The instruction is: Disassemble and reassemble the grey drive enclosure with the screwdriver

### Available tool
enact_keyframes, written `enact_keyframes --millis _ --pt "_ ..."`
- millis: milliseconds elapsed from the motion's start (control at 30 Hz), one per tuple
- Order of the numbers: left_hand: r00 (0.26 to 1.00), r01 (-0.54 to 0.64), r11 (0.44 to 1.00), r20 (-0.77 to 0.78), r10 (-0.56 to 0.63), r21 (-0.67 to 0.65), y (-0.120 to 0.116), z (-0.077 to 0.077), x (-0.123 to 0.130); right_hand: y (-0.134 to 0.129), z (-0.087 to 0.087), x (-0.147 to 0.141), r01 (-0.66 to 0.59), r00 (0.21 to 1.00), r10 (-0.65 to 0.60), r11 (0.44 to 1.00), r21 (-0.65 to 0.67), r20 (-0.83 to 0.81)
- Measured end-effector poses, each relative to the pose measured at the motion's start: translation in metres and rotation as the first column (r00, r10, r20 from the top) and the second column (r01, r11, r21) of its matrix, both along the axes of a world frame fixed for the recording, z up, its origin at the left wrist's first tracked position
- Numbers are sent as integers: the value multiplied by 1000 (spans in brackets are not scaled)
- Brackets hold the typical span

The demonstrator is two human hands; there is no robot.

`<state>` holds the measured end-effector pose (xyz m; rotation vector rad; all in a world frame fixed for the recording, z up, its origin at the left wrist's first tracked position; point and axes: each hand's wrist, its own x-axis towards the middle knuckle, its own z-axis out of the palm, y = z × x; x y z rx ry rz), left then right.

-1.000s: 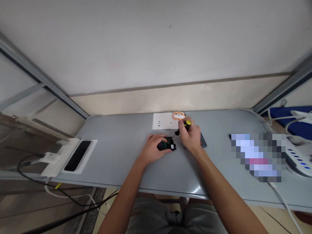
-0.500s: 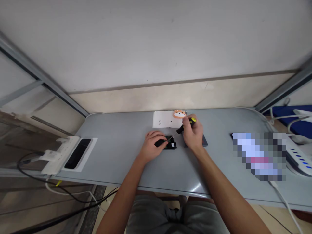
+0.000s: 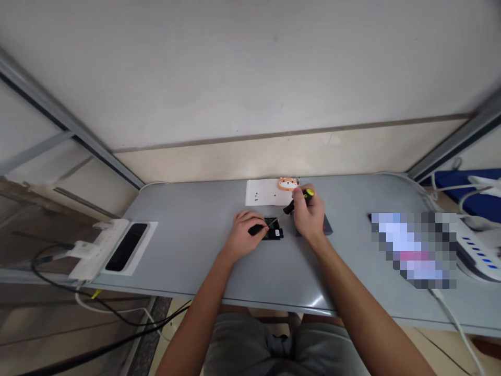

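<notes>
A small opened black device with a green circuit board (image 3: 273, 230) lies on the grey table. My left hand (image 3: 245, 235) is closed on its left side, thumb and fingers around a dark part. In my right hand (image 3: 310, 218) is a screwdriver (image 3: 289, 209) with a black and yellow handle. Its thin shaft slants down left, the tip at the board close to my left fingertips; exact contact is too small to tell. Behind the device, several tiny dark screws (image 3: 256, 196) rest on a white sheet of paper (image 3: 263, 187).
An orange and white animal-face case (image 3: 288, 184) sits on the paper. A dark flat box (image 3: 327, 225) is partly under my right hand. To the left are a black phone (image 3: 127, 247) and a white power strip (image 3: 97, 250); to the right, a blurred-out screen (image 3: 410, 250) and another power strip (image 3: 479, 256).
Both hands, the screwdriver and the device stay almost in place. The view has shifted very slightly.
</notes>
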<state>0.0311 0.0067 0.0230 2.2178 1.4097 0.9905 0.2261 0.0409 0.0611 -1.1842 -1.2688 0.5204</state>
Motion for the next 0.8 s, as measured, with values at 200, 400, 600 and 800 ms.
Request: enact_keyframes --millis 200,400,600,800 --pt "1000 9 1000 2 -9 22 0 1 1 1 -2 1 6 1000 -7 1000 -8 -18" --pt "1000 7 1000 2 -7 2 0 0 1 1 -2 -1 -18 1000 18 1000 -7 -24" --pt "999 -10 995 -35 7 -103 -3 4 1 -1 -1 1 -26 1000 26 998 -60 6" --pt "996 57 985 -60 -68 -163 -5 12 2 -3 -1 1 -31 989 38 998 -49 140"
